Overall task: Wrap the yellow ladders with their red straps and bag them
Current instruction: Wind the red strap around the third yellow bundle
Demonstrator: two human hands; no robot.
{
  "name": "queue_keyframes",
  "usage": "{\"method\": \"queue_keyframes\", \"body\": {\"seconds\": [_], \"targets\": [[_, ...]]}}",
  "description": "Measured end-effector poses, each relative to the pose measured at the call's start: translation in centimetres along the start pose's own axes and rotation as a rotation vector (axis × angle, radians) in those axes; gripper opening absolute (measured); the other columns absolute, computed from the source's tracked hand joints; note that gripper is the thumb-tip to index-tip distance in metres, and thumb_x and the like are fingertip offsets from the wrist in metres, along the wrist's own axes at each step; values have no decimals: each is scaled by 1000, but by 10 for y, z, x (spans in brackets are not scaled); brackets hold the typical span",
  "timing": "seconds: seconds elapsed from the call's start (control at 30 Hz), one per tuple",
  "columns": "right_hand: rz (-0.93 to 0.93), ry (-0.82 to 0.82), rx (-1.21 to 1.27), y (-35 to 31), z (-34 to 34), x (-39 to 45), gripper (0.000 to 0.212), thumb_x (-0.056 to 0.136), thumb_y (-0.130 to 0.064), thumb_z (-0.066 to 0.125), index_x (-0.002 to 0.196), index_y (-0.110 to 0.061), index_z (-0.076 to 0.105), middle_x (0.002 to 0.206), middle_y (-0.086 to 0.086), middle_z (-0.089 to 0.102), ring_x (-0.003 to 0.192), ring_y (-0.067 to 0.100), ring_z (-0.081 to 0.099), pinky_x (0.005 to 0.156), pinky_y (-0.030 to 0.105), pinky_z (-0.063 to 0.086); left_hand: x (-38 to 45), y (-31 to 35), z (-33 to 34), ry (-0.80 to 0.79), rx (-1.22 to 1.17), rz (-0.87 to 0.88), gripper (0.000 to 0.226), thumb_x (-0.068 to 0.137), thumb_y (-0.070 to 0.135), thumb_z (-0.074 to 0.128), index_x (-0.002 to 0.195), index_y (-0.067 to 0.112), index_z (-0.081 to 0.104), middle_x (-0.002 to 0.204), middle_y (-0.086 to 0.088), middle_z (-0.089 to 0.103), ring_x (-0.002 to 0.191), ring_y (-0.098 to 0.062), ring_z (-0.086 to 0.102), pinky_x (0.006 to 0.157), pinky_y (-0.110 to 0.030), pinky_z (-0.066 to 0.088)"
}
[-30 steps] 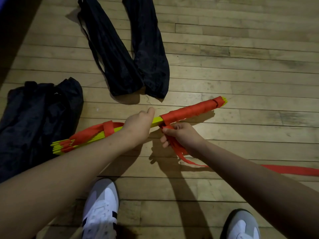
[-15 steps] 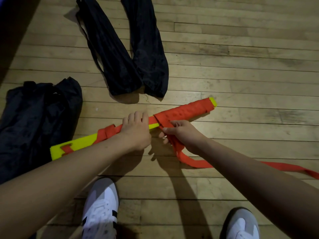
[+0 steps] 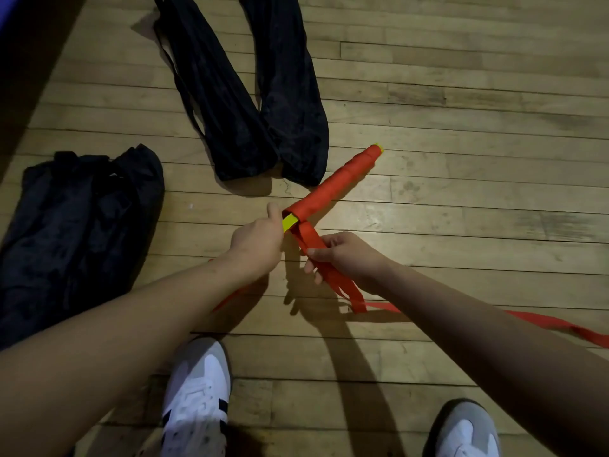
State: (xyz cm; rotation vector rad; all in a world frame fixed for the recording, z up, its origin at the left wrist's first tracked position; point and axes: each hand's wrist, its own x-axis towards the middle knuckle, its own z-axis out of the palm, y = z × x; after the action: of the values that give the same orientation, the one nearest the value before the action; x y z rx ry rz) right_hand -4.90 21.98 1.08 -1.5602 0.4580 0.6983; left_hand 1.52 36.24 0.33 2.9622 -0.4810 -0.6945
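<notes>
The bundle of yellow ladder rungs (image 3: 290, 222) is held above the wooden floor, pointing away to the upper right. Its far half is wound in red strap (image 3: 339, 181); a yellow tip shows at the far end. My left hand (image 3: 258, 240) grips the bundle at its middle, thumb up, hiding the near half. My right hand (image 3: 342, 253) pinches the loose red strap just below the wound part. The strap's tail (image 3: 560, 324) trails over the floor to the right. Two flat black bags (image 3: 250, 94) lie side by side beyond the bundle.
A bulkier black bag (image 3: 75, 225) lies on the floor at the left. My two white shoes (image 3: 194, 400) stand at the bottom of the view. Bare wooden boards stretch to the right and far side.
The bundle has swung from lying nearly crosswise to pointing away to the upper right. Its near half is now hidden behind my left hand. My right hand has drawn the strap down and right.
</notes>
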Motion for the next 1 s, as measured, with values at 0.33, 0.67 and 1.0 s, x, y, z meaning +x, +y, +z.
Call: {"method": "queue_keyframes", "body": {"seconds": [0.33, 0.67, 1.0], "targets": [[53, 120, 49, 6, -7, -3, 13, 98, -7, 48, 92, -1, 58, 67, 6, 62, 50, 15, 55, 49, 21, 45, 0, 2, 3, -55, 92, 180, 62, 89, 35, 61, 138, 12, 32, 131, -12, 41, 115, -29, 50, 88, -40, 45], [48, 209, 91, 7, 0, -1, 15, 97, -6, 48, 85, -8, 56, 65, 6, 58, 49, 14, 52, 49, 21, 43, -3, 15, 10, 12, 211, 224, 51, 92, 9, 54, 130, 14, 21, 83, -3, 48, 62, -20, 49, 48, -30, 38], [-4, 308, 54, -8, 4, -1, 18, 97, -11, 51, 80, -8, 58, 60, 5, 55, 49, 12, 49, 52, 24, 42, 7, 21, 3, 12, 96, 108, 53, 92, 7, 55, 133, 15, 22, 85, -5, 51, 64, -19, 51, 47, -29, 36]]}}
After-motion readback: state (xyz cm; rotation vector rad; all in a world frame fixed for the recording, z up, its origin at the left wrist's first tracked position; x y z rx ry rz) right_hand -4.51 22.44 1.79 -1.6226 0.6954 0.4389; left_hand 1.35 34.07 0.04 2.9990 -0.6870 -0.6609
